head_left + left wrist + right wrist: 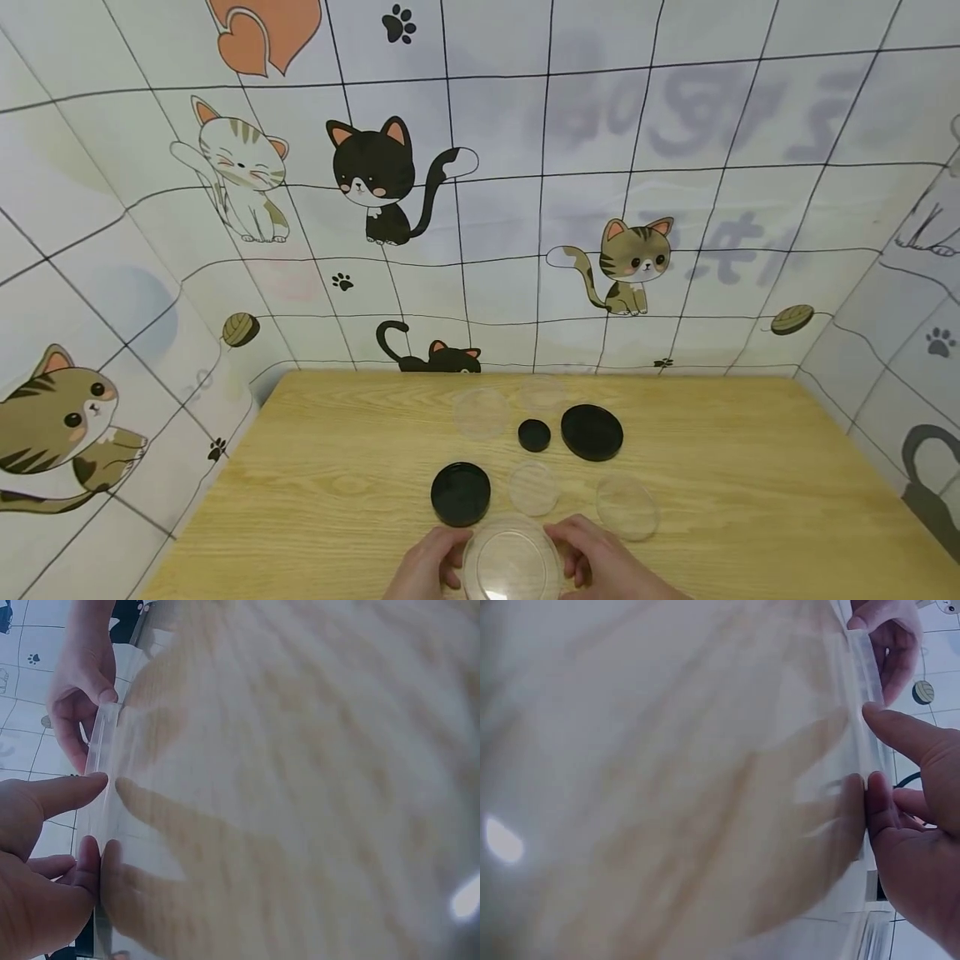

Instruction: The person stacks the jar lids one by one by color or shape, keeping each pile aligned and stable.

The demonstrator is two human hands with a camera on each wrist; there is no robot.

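A clear, shallow round plastic container (512, 557) stands near the table's front edge between both hands. My left hand (429, 563) grips its left side, thumb and fingertips at the rim. On the opposite side my right hand (600, 560) holds the rim the same way. In the left wrist view the left hand (52, 855) has its thumb on the clear container's edge (96, 757) and the fingers curled below. The right wrist view shows the right hand (919, 806) likewise, thumb and forefinger pinching the rim. Both hands are reflected in the shiny wood-grain surface.
Beyond the hands, a wood-grain table (337, 467) bears a black round lid (461, 494), a larger-looking black disc (592, 432) and a small black one (534, 435). Several clear round pieces lie among them, including a clear disc (627, 507). A cat-print curtain (495, 217) surrounds the table.
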